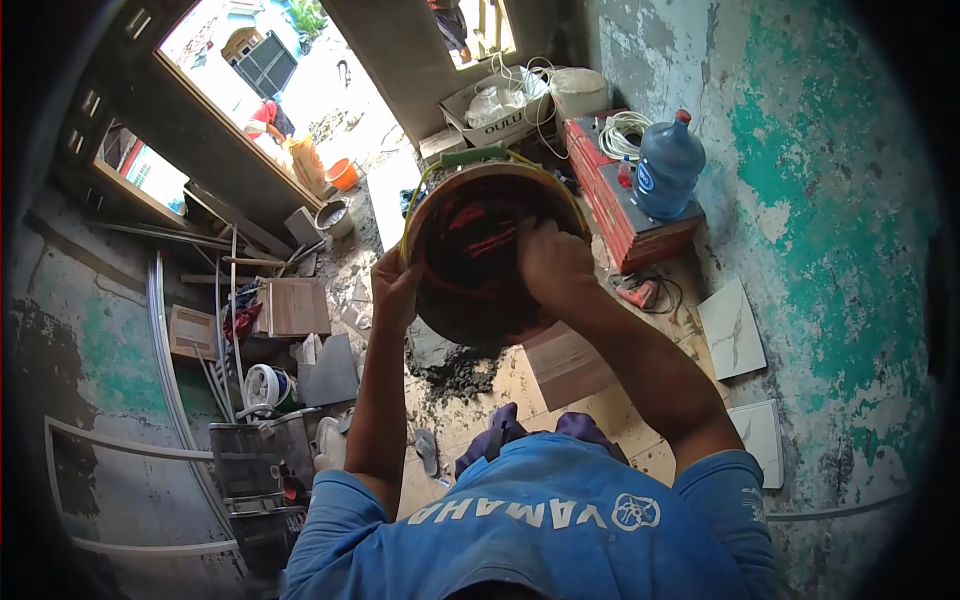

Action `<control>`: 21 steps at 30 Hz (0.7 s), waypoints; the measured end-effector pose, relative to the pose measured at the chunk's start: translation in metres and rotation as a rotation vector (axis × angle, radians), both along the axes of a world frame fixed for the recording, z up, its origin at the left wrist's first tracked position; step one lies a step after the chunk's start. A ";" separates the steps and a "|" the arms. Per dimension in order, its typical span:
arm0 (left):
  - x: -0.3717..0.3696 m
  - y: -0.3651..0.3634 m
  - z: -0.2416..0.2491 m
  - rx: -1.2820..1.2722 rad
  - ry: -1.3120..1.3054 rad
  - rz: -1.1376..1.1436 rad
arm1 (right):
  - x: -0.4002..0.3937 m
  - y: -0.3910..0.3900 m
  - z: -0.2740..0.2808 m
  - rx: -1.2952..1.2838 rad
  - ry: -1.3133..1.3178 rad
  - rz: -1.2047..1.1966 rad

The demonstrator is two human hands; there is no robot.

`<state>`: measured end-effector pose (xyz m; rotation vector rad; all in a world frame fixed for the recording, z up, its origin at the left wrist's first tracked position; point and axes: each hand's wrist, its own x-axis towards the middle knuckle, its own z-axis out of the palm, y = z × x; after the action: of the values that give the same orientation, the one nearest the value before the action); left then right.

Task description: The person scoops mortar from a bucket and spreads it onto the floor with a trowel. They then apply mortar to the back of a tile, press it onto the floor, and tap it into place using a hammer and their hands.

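Observation:
A bucket (458, 300) with a dark, smeared inside is tilted with its mouth toward me, raised in front of my chest. A yellow wire handle with a green grip (475, 156) lies along its far rim. My left hand (394, 285) is closed on the bucket's left rim. Inside the mouth, at the right, is my right hand (556, 262), its fingers curled; whatever they hold, if anything, is hidden. Below the bucket, a heap of wet grey mortar (455, 375) lies on the floor.
Right of the bucket, a blue water jug (669, 168) and coiled cable (624, 134) stand on a red box (640, 225). A red power tool (637, 293) and tiles (731, 328) lie near. Planks (295, 306) crowd the left. Outside the doorway a person (268, 122) bends near an orange bucket (342, 174).

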<state>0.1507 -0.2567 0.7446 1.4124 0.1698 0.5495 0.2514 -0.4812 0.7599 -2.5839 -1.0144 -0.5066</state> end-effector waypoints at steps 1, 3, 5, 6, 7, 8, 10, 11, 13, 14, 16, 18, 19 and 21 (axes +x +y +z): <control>-0.001 0.003 0.008 0.042 -0.010 -0.028 | -0.004 0.002 0.006 0.040 -0.236 0.014; 0.000 0.004 0.032 0.122 -0.080 -0.040 | -0.029 0.029 0.008 0.031 -0.078 -0.017; -0.004 0.017 0.051 0.380 0.009 0.141 | -0.058 0.057 0.000 -0.085 0.062 -0.056; -0.010 0.016 0.063 0.497 0.035 0.236 | -0.058 0.060 -0.005 -0.088 0.052 -0.050; -0.015 0.024 0.061 0.495 0.034 0.246 | -0.057 0.057 -0.010 -0.131 0.164 0.007; -0.018 0.034 0.057 0.487 -0.004 0.267 | -0.054 0.054 -0.014 -0.176 0.272 0.067; -0.028 0.042 0.060 0.474 -0.052 0.303 | -0.067 0.022 0.055 -0.237 0.237 0.173; -0.032 0.037 0.067 0.453 -0.116 0.323 | -0.061 0.023 0.059 -0.201 0.116 0.150; -0.040 0.033 0.079 0.474 -0.149 0.373 | -0.054 0.036 0.072 -0.178 -0.016 0.131; -0.042 0.035 0.081 0.465 -0.154 0.379 | -0.052 0.046 0.078 -0.141 -0.089 0.050; -0.042 0.041 0.087 0.410 -0.259 0.297 | -0.058 0.054 0.075 -0.097 -0.169 -0.032; -0.044 0.054 0.085 0.441 -0.264 0.359 | -0.073 0.053 0.048 -0.212 -0.217 0.094; -0.043 0.058 0.084 0.467 -0.264 0.423 | -0.071 0.054 0.046 -0.247 -0.056 0.105; -0.044 0.052 0.086 0.456 -0.328 0.409 | -0.069 0.050 0.051 -0.232 -0.096 0.091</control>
<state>0.1064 -0.2043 0.8305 1.7123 0.0690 1.2066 0.1827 -0.4312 0.8110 -2.7191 -1.2853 -0.5214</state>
